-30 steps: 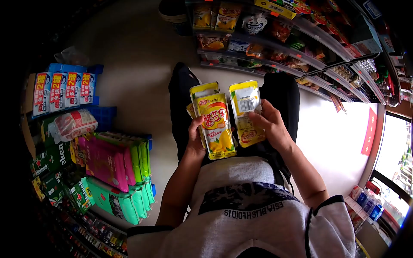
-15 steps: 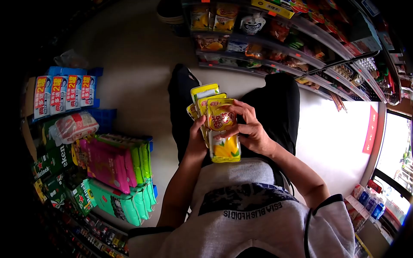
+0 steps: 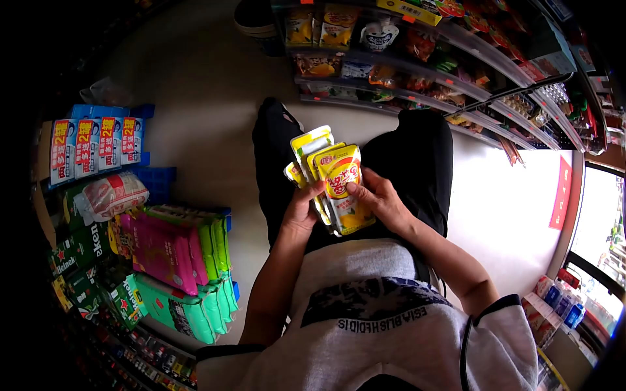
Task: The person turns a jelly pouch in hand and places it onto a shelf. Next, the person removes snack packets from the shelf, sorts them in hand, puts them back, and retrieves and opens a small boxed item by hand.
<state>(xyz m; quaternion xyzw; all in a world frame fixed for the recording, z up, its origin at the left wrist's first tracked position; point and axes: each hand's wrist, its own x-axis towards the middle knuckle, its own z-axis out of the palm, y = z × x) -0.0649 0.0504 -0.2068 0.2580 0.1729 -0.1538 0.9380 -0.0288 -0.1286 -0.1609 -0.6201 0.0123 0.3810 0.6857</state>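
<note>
Several flat yellow-and-white snack packets (image 3: pixel 340 186) are fanned in a loose stack above my lap, the top one showing red lettering and a picture of yellow fruit. On the stack's left edge, my left hand (image 3: pixel 303 207) is closed, its thumb over the front. My right hand (image 3: pixel 385 201) grips the right side, with the thumb on the front of the top packet and the other fingers mostly hidden behind. A packet further back (image 3: pixel 313 140) sticks out at the upper left of the stack.
Tiered shelves (image 3: pixel 417 91) of bagged snacks stand ahead to the right. At left are pink packs (image 3: pixel 163 247), teal packs (image 3: pixel 186 306), green beer cartons (image 3: pixel 81 251) and blue-white cartons (image 3: pixel 98 146). A dark bin (image 3: pixel 259 26) stands on the floor at the top.
The front packet has tilted and shifted up and right against the stack. My right hand has moved slightly down, its fingers going from across the packet's front to its right edge.
</note>
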